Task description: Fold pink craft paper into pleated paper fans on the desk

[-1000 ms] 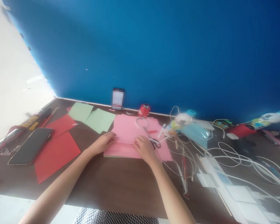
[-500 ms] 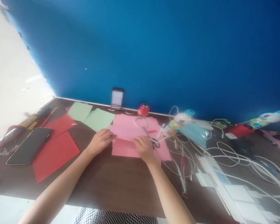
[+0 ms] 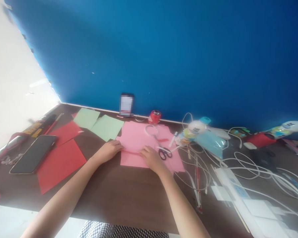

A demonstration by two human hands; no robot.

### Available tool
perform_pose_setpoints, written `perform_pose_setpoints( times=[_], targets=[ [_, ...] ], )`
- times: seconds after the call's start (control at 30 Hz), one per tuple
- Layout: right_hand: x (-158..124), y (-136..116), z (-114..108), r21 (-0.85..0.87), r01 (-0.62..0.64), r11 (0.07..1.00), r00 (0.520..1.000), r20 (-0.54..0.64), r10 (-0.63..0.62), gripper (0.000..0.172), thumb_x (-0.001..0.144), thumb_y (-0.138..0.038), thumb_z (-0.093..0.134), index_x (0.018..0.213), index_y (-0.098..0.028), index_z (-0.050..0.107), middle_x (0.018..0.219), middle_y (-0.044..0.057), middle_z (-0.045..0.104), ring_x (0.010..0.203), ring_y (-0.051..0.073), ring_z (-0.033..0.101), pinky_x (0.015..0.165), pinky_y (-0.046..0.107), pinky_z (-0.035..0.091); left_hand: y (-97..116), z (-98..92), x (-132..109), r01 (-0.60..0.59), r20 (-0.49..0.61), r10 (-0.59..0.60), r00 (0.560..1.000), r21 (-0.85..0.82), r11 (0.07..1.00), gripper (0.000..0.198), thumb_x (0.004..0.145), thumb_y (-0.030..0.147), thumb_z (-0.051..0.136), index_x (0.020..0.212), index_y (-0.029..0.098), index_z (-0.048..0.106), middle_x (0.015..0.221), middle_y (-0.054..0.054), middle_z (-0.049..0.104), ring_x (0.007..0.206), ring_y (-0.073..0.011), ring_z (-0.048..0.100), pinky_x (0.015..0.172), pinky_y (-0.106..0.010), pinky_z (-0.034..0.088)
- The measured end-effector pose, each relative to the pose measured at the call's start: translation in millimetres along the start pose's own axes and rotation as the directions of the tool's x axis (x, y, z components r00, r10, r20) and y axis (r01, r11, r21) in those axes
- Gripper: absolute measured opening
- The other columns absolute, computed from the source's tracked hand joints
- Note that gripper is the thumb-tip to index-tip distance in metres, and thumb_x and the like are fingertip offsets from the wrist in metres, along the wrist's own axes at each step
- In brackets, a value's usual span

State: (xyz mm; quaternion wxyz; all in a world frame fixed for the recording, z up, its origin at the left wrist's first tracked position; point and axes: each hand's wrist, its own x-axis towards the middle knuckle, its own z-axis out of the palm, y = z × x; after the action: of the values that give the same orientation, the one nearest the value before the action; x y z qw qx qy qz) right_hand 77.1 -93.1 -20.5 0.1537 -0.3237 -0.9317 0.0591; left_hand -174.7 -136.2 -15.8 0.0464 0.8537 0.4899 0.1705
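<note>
Right hand shifted left, baring scissors. Left to right: red sheets, green sheets flat, unfolded; left hand and right narrow, both gripping pink sheet at near edge, above pink pile. I judge fold begun, unfinished; creasing remains.

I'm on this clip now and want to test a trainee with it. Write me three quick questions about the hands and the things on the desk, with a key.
1. Which colour of paper do the left hand and right hand touch? A) green B) red C) pink
2. True or false: the scissors lie nearer the right hand than the left.
3. How many green sheets show on the desk?

Key: 1. C, the pink paper; 2. True; 3. Two.
</note>
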Motion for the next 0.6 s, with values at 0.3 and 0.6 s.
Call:
perform_pose_setpoints(
  times=[0.3, 0.6],
  targets=[
    [-1, 5, -4, 0.080, -0.187, 0.979, 0.980, -0.051, 0.191, 0.022, 0.089, -0.020, 0.044, 0.073, -0.018, 0.060, 0.074, 0.001, 0.060, 0.072, 0.014, 0.053, 0.067, 0.025, 0.037, -13, 3.8, 0, 0.198, -0.047, -0.225, 0.973, -0.326, 0.924, 0.031, 0.090, 0.032, 0.038, 0.087, 0.022, 0.068, 0.083, -0.003, 0.063, 0.076, -0.0167, 0.057, 0.070, -0.027, 0.045],
    [4, 5, 0, 0.006, -0.382, 0.924, 0.921, -0.081, 0.381, 0.023, 0.085, -0.019, 0.042, 0.066, -0.018, 0.054, 0.067, 0.001, 0.060, 0.065, 0.014, 0.051, 0.059, 0.024, 0.030, -6, 13.6, 4, 0.328, -0.106, -0.388, 0.915, -0.361, 0.873, 0.030, 0.087, 0.031, 0.042, 0.083, 0.020, 0.070, 0.087, -0.005, 0.056, 0.077, -0.0161, 0.058, 0.074, -0.028, 0.047]
  ],
)
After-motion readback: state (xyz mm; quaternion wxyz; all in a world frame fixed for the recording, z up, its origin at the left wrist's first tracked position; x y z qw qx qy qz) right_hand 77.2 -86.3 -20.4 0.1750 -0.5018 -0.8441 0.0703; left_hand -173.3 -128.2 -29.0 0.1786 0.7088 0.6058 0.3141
